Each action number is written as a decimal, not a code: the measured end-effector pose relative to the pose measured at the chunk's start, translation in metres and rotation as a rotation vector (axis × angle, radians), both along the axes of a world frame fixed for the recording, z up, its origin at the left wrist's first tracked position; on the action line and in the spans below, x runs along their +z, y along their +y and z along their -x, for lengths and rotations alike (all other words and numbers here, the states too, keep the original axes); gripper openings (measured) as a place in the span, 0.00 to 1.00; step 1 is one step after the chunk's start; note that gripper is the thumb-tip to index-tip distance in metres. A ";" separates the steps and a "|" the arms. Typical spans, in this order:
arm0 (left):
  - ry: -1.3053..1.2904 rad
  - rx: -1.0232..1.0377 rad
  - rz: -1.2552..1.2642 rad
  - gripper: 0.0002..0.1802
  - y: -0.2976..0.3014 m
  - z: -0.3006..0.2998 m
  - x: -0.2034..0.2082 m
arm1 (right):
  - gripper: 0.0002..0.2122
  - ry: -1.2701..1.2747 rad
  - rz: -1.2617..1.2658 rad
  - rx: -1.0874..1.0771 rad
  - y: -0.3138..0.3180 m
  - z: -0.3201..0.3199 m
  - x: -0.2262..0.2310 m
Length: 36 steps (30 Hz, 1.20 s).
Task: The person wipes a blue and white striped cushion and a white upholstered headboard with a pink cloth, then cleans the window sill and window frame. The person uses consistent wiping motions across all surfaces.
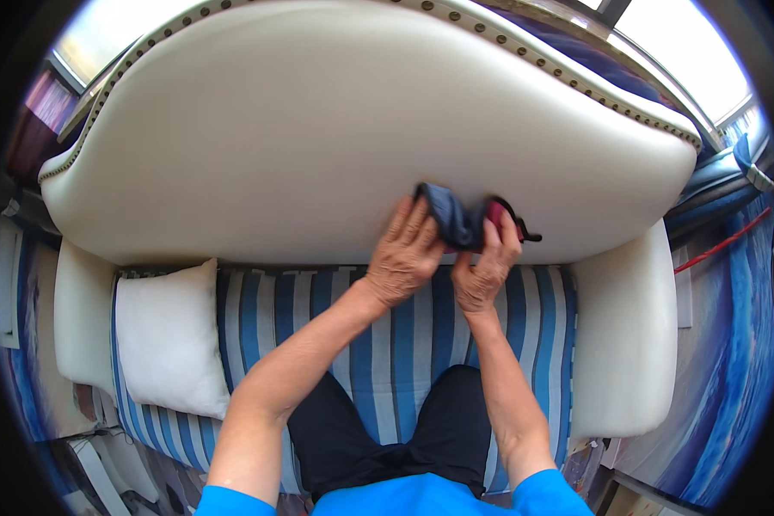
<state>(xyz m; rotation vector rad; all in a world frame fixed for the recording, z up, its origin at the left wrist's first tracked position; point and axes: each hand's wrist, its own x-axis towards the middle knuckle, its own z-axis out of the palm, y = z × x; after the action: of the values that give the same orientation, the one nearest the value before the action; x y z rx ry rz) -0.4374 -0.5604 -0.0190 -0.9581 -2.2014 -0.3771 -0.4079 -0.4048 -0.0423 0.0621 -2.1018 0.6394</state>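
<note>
A crumpled dark blue-grey cloth with a pink-red part and black edging lies against the lower part of a cream padded sofa backrest. My left hand holds its left side, with long, straightened fingers pressing toward the backrest. At its right side, my right hand is closed around the pink-red part, and a black strip sticks out past the fingertips. The cloth and fingertips are slightly blurred. Part of the cloth is hidden behind my fingers.
Below the backrest runs a blue, grey and white striped seat cushion, where my knees rest. A white pillow leans at the left end. The cream right armrest bounds the seat. Brass studs line the backrest's top edge, with windows beyond.
</note>
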 end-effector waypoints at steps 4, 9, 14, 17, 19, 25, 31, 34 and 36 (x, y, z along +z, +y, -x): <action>0.057 -0.079 0.005 0.15 0.025 -0.002 -0.037 | 0.22 -0.122 0.493 -0.197 0.007 -0.010 -0.052; 0.058 -0.111 0.170 0.15 0.010 -0.006 -0.058 | 0.20 -0.313 0.928 -0.174 -0.009 -0.006 -0.108; 0.006 -0.103 0.218 0.17 -0.047 -0.012 -0.059 | 0.18 -0.393 0.880 -0.052 -0.061 -0.008 -0.094; -0.003 -0.015 0.185 0.17 -0.079 -0.015 -0.053 | 0.15 -0.326 0.903 0.045 -0.086 -0.009 -0.055; 0.015 0.031 0.096 0.17 -0.080 -0.009 -0.038 | 0.13 -0.180 0.915 0.088 -0.086 -0.003 -0.030; 0.060 0.005 -0.132 0.16 -0.028 0.045 0.073 | 0.06 0.067 0.561 0.081 -0.059 0.029 0.062; 0.140 -0.060 -0.198 0.22 0.009 0.113 0.146 | 0.04 0.113 0.190 -0.077 -0.014 0.092 0.156; 0.113 0.012 -0.188 0.26 0.002 0.141 0.171 | 0.05 0.180 0.093 -0.003 -0.006 0.136 0.191; 0.131 0.073 -0.157 0.25 -0.009 0.157 0.188 | 0.06 0.233 0.022 0.029 -0.011 0.163 0.213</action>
<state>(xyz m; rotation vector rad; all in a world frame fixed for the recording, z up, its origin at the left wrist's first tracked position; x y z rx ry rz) -0.5947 -0.5698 0.1687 -0.7931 -2.0491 -0.4345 -0.5711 -0.4161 0.1709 0.1480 -1.8721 0.6410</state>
